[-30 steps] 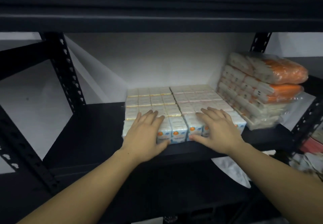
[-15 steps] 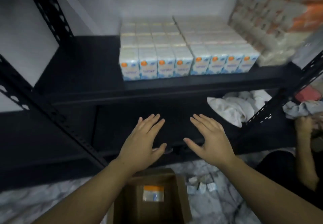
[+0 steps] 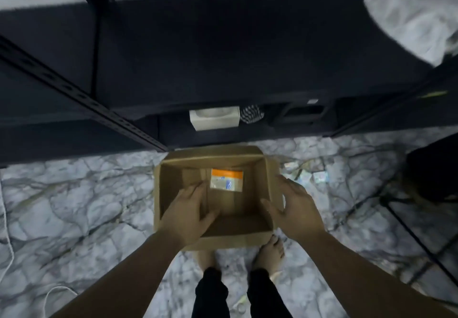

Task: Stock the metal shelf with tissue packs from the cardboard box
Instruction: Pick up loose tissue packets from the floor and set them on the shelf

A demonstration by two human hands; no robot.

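I see one orange-topped tissue pack (image 3: 226,179) lying flat on the bottom of the open brown cardboard box (image 3: 215,239), near its far wall. The box stands on the grey-veined marble floor (image 3: 74,206), just in front of the black metal shelf (image 3: 210,52). My left hand (image 3: 188,214) hangs over the box's left half, fingers straight and spread, holding nothing. My right hand (image 3: 296,212) hovers wide open at the right wall; whether it touches the cardboard I cannot tell.
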